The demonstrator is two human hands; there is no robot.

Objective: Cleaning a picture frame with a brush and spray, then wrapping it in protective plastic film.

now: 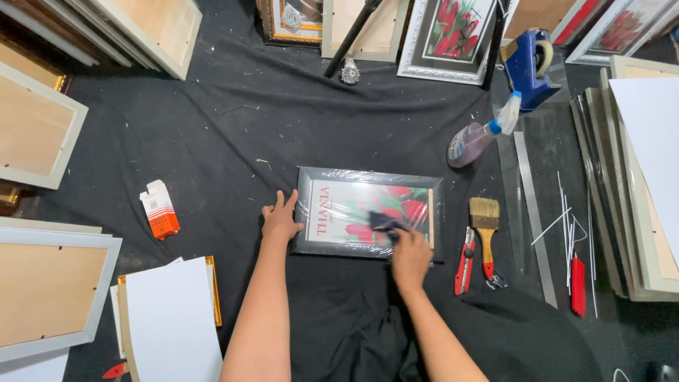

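Black cloth bears a framed picture [368, 212] lying crosswise; left hand [281, 221] flat, right hand [410, 255] gripping rag [385, 223].

Dark-framed picture [368, 212], red flowers on a pale mat, plastic-wrapped and glossy. Lies flat, face up, long side crosswise, mid black cloth [212, 127], well off its edges. Small dark rag [384, 223], bunched, rests on the picture's right half.
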